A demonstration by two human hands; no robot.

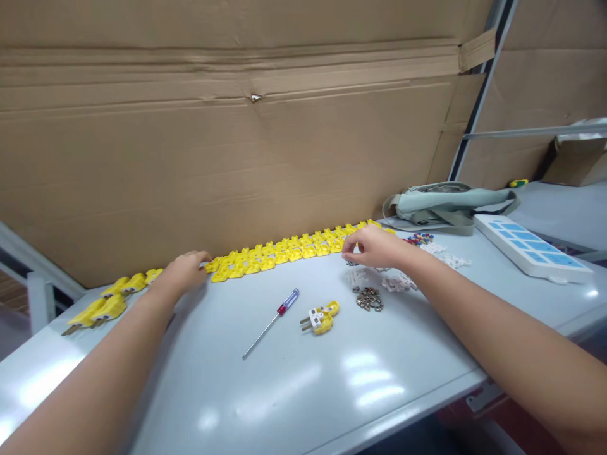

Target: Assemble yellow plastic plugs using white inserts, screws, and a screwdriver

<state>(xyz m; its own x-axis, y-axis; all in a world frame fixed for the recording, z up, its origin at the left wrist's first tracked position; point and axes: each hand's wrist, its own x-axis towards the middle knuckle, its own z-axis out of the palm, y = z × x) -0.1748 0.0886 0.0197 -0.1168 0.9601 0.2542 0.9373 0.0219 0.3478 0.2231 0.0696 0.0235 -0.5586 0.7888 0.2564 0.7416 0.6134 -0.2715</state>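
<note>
My left hand [186,273] is at the left end of the rows of yellow plug shells [281,256], its fingers curled on the endmost shell. My right hand [372,246] hovers over small dark screws [351,263], thumb and forefinger pinched together; anything between them is too small to make out. In the middle of the table lies a half-built plug [322,317], a yellow shell with a white insert and two metal prongs. A screwdriver [271,323] with a clear and red handle lies to its left.
Finished-looking yellow plugs [108,308] lie at the left. Metal clamps [369,299], white plastic pieces [399,282] and red and blue parts [420,239] are near my right arm. Behind them are a pale green bag [436,203] and a white-blue case [531,246]. Cardboard [237,170] walls the back.
</note>
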